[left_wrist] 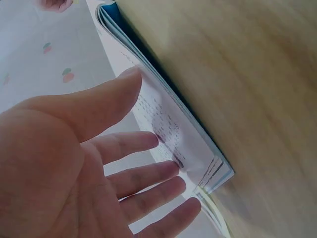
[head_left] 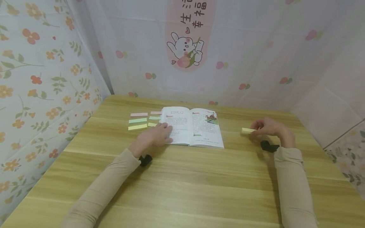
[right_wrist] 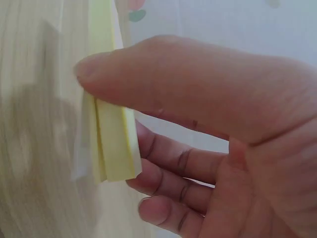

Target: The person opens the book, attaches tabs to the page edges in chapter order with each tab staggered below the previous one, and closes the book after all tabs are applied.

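An open book (head_left: 205, 129) with printed text lies on the table, a coloured picture on its right page. My left hand (head_left: 158, 134) rests on the outer part of the left page, fingers spread and fairly straight; in the left wrist view its fingertips (left_wrist: 148, 139) lie along the printed page (left_wrist: 171, 131). Well to the right of the book, my right hand (head_left: 268, 127) pinches a pad of narrow yellow sticky notes (head_left: 247, 130). The right wrist view shows the thumb across the yellow sticky notes (right_wrist: 116, 144), with the other fingers behind.
Left of the book lie pink (head_left: 139, 114), green (head_left: 137, 120) and yellow paper strips (head_left: 137, 127); shorter strips beside them reach the book's edge. The wooden table (head_left: 182, 183) ends at a printed curtain (head_left: 137, 47) behind. Black wrist mounts (head_left: 268, 146) sit under both wrists.
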{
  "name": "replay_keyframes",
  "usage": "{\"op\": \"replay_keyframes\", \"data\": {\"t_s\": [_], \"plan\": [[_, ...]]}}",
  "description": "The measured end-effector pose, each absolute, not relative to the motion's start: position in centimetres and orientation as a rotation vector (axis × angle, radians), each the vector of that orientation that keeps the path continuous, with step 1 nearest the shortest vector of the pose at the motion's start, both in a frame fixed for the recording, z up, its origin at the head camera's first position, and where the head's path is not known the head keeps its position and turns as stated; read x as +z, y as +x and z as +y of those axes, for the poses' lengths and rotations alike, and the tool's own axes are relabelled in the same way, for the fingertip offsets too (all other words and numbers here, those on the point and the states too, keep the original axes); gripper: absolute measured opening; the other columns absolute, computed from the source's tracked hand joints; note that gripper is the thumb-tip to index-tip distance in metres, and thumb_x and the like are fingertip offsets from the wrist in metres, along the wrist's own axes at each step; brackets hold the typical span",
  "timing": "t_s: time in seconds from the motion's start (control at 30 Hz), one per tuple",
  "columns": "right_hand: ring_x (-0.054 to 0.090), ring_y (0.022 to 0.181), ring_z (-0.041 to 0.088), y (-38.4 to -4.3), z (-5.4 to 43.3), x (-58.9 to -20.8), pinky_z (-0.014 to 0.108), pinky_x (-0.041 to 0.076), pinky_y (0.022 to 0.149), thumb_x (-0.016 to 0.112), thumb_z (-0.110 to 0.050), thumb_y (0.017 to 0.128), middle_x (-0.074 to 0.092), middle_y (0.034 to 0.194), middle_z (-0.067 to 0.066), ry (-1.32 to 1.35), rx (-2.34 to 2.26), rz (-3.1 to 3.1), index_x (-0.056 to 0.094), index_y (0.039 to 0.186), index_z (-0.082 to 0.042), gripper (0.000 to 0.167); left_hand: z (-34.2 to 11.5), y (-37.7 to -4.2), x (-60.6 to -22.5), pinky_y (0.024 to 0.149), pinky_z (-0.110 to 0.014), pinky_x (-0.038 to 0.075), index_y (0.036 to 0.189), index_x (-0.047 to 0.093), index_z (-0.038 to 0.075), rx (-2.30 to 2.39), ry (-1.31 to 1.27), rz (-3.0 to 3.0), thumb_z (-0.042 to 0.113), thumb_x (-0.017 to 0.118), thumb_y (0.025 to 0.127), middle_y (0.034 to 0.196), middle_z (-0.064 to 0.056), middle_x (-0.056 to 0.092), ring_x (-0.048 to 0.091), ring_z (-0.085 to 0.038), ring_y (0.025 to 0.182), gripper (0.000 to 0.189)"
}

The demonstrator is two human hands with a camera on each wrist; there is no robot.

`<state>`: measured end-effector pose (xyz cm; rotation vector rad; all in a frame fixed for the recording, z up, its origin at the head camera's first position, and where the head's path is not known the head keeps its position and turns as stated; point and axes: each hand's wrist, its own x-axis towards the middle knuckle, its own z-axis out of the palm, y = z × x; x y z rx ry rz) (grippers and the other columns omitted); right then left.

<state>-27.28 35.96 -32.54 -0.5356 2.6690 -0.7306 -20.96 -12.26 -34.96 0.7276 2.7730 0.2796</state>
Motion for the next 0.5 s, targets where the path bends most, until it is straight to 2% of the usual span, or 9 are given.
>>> {"op": "replay_keyframes", "data": {"t_s": [0.13, 0.23, 0.37, 0.5], "plan": [[0.052, 0.085, 0.019, -27.1, 35.6, -32.2, 0.029, 0.047, 0.075, 0.076, -0.019, 0.091, 0.062, 0.095, 0.006, -0.547, -0.721, 2.707, 0.064, 0.104, 0.001, 0.027, -12.4, -21.1, -34.9, 0.1, -0.052, 0.045, 0.137, 0.049, -0.001, 0.293, 0.763, 2.797, 0.03, 0.054, 0.105, 0.131, -0.023, 0.051, 0.05, -0.038, 0.121, 0.045], [0.053, 0.086, 0.019, -27.0, 35.3, -31.9, 0.031, 0.047, 0.076, 0.075, -0.019, 0.092, 0.062, 0.095, 0.006, -0.542, -0.711, 2.735, 0.065, 0.105, 0.001, 0.026, -12.6, -21.2, -34.9, 0.11, -0.054, 0.038, 0.149, 0.041, -0.002, 0.313, 0.759, 2.828, 0.031, 0.053, 0.105, 0.145, -0.027, 0.045, 0.043, -0.041, 0.135, 0.056], [0.054, 0.087, 0.021, -26.9, 34.6, -31.3, 0.034, 0.046, 0.076, 0.074, -0.023, 0.094, 0.063, 0.095, 0.006, -0.541, -0.645, 2.796, 0.065, 0.106, -0.001, 0.026, -12.7, -21.5, -34.8, 0.113, -0.052, 0.035, 0.152, 0.038, -0.003, 0.353, 0.771, 2.905, 0.03, 0.052, 0.106, 0.149, -0.027, 0.042, 0.04, -0.041, 0.139, 0.059], [0.056, 0.093, 0.027, -26.8, 33.7, -30.4, 0.04, 0.047, 0.079, 0.073, -0.029, 0.094, 0.064, 0.101, 0.01, -0.553, -0.601, 2.843, 0.064, 0.11, 0.0, 0.034, -12.7, -21.6, -34.5, 0.109, -0.049, 0.041, 0.153, 0.037, -0.003, 0.441, 0.775, 2.968, 0.029, 0.051, 0.107, 0.148, -0.026, 0.043, 0.045, -0.037, 0.135, 0.058]]}}
